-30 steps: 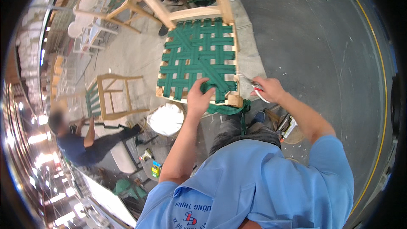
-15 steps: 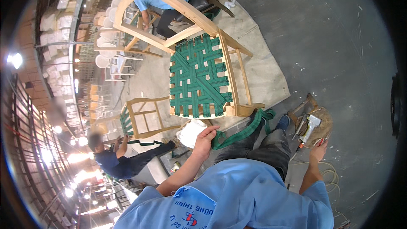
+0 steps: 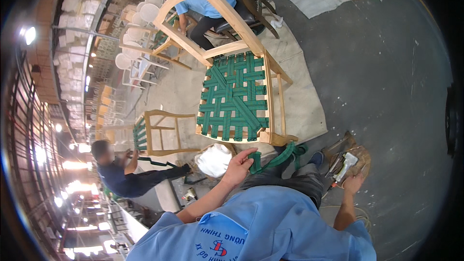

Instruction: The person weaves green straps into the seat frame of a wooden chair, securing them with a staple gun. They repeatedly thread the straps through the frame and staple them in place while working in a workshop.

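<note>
Green strap (image 3: 256,163) hangs from our left hand (image 3: 238,168), over our dark legs, just in front of the wooden chair (image 3: 268,92). We pinch it between our thumb and fingers, with almost no gap. From there it droops and bends up toward the front corner of the chair, where more of it lies in a loose bunch.

Our right hand (image 3: 355,182) is down low at the near edge of a round brown stool (image 3: 363,155). Its fingers look bent, but they are too small and hidden for us to tell how far open it is or if it has hold of something. Just beside it, a silver staple gun (image 3: 346,164) lies on the stool.

On the chair in front of us, green bands (image 3: 234,99) go over and under each other to make the seat, and two short ones cross it on a slant. A round bin with a white lining (image 3: 215,160) is near our left hand. Farther to our left, a person in dark clothes (image 3: 113,174) is by another wooden chair (image 3: 147,133).
</note>
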`<act>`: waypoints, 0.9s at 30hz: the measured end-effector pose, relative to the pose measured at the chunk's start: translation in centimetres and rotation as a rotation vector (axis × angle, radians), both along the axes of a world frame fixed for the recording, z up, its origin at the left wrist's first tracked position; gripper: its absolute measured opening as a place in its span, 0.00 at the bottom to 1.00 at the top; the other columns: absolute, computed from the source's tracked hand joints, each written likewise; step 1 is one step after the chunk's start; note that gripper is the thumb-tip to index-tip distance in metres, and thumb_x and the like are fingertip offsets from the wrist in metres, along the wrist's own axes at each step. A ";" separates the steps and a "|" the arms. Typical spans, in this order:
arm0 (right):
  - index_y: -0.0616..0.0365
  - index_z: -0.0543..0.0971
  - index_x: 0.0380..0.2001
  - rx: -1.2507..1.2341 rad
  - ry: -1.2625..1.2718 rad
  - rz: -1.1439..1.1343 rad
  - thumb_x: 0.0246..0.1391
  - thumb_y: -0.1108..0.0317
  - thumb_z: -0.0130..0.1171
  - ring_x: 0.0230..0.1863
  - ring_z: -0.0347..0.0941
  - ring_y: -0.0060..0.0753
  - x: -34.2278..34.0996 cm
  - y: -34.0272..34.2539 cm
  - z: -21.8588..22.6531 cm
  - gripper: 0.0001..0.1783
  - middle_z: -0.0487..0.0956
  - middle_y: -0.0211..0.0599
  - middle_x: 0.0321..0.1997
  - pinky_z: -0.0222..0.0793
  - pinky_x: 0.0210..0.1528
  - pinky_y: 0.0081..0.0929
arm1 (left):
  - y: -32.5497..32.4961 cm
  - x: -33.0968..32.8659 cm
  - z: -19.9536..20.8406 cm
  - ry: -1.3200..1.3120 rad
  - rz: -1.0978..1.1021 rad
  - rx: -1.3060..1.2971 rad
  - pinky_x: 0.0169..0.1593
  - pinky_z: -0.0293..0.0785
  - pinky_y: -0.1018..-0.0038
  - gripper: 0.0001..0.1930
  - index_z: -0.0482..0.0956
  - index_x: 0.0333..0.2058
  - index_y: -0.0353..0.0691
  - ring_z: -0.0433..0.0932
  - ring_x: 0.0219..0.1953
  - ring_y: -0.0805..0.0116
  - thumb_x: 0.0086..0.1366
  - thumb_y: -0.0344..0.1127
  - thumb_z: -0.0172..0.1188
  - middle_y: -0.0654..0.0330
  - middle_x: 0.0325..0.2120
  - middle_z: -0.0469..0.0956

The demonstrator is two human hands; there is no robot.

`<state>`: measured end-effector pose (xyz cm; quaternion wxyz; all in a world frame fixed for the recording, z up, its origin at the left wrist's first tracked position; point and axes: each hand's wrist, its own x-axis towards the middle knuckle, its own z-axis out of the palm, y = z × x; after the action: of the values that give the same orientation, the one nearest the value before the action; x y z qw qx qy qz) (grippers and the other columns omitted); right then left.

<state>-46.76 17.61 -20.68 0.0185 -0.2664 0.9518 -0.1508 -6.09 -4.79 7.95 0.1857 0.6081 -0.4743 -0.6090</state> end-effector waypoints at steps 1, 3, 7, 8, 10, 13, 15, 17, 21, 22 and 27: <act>0.57 0.72 0.66 -0.107 -0.382 0.036 0.58 0.66 0.67 0.51 0.80 0.47 1.1 -2.2 1.7 0.33 0.80 0.51 0.56 0.76 0.54 0.43 | 0.8 0.2 -0.8 -0.008 -0.034 -0.036 0.44 0.73 0.82 0.22 0.76 0.65 0.43 0.75 0.39 0.83 0.74 0.22 0.54 0.68 0.39 0.81; 0.57 0.75 0.65 -0.447 -1.010 0.227 0.55 0.68 0.73 0.46 0.79 0.32 5.1 -8.1 5.5 0.34 0.83 0.41 0.51 0.77 0.52 0.32 | 0.5 -0.8 -1.6 0.113 -0.094 -0.052 0.50 0.74 0.81 0.25 0.72 0.67 0.41 0.77 0.44 0.80 0.73 0.21 0.53 0.64 0.45 0.81; 0.55 0.73 0.66 -0.373 -1.336 1.078 0.53 0.68 0.76 0.65 0.74 0.36 18.1 -17.9 18.0 0.38 0.79 0.41 0.63 0.70 0.66 0.35 | 0.0 -1.9 0.0 0.258 -0.068 -0.173 0.51 0.76 0.77 0.27 0.69 0.69 0.40 0.79 0.44 0.76 0.73 0.20 0.52 0.61 0.43 0.81; 0.56 0.73 0.66 -0.279 -1.568 1.027 0.53 0.68 0.76 0.65 0.74 0.36 20.1 -19.0 19.4 0.38 0.79 0.40 0.63 0.70 0.67 0.36 | -1.0 -2.5 0.3 0.279 -0.087 -0.206 0.51 0.76 0.77 0.27 0.68 0.69 0.41 0.79 0.45 0.76 0.73 0.20 0.52 0.60 0.43 0.82; 0.60 0.74 0.63 -0.443 -1.563 1.045 0.60 0.68 0.70 0.57 0.79 0.35 24.0 -21.0 20.3 0.29 0.82 0.38 0.55 0.73 0.61 0.35 | -3.4 -2.2 0.8 0.209 -0.204 -0.225 0.51 0.78 0.75 0.28 0.68 0.70 0.45 0.80 0.44 0.75 0.73 0.22 0.53 0.59 0.44 0.82; 0.62 0.75 0.60 -0.335 -1.857 0.786 0.68 0.69 0.61 0.44 0.81 0.33 26.6 -22.1 19.5 0.20 0.84 0.38 0.45 0.75 0.52 0.33 | -6.6 1.6 4.9 0.089 -0.334 -0.004 0.49 0.79 0.75 0.28 0.68 0.70 0.48 0.81 0.42 0.72 0.73 0.26 0.56 0.58 0.44 0.83; 0.66 0.76 0.58 -0.148 -1.832 0.463 0.75 0.62 0.52 0.35 0.80 0.37 28.0 -22.3 18.4 0.19 0.83 0.40 0.39 0.76 0.45 0.37 | -9.0 7.6 0.8 -0.040 -0.218 -0.335 0.45 0.82 0.69 0.26 0.70 0.68 0.43 0.84 0.40 0.65 0.72 0.32 0.60 0.55 0.46 0.84; 0.68 0.73 0.58 -0.126 -1.919 -0.011 0.77 0.60 0.46 0.38 0.81 0.42 29.1 -22.7 17.1 0.21 0.83 0.44 0.41 0.78 0.45 0.41 | -12.5 16.1 -3.3 -0.344 -0.074 -0.548 0.49 0.81 0.65 0.26 0.72 0.65 0.42 0.84 0.43 0.58 0.71 0.37 0.62 0.52 0.48 0.84; 0.61 0.74 0.56 -0.380 -1.868 -0.436 0.80 0.55 0.35 0.44 0.80 0.48 31.5 -23.7 14.2 0.23 0.82 0.47 0.43 0.79 0.51 0.51 | -21.9 27.7 -7.9 -0.747 0.218 -0.464 0.64 0.72 0.54 0.34 0.73 0.65 0.37 0.77 0.59 0.41 0.68 0.52 0.64 0.39 0.56 0.78; 0.59 0.73 0.57 -0.372 -1.876 -0.500 0.80 0.53 0.33 0.46 0.79 0.49 32.9 -24.0 14.3 0.25 0.81 0.47 0.44 0.78 0.52 0.52 | -23.0 30.3 -8.8 -0.799 0.276 -0.367 0.65 0.71 0.55 0.36 0.71 0.66 0.37 0.75 0.61 0.41 0.69 0.56 0.62 0.39 0.58 0.77; 0.56 0.72 0.61 -0.554 -1.824 -0.708 0.80 0.51 0.30 0.45 0.80 0.53 34.5 -25.0 14.0 0.27 0.82 0.47 0.49 0.76 0.52 0.59 | -26.8 32.4 -12.7 -0.402 0.186 0.025 0.67 0.70 0.57 0.45 0.69 0.67 0.32 0.73 0.65 0.43 0.69 0.69 0.56 0.38 0.62 0.75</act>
<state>-12.23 -7.38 -6.68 0.6294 0.2525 0.5306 -0.5085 26.34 -31.62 -4.77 0.1350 0.7606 -0.4363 -0.4614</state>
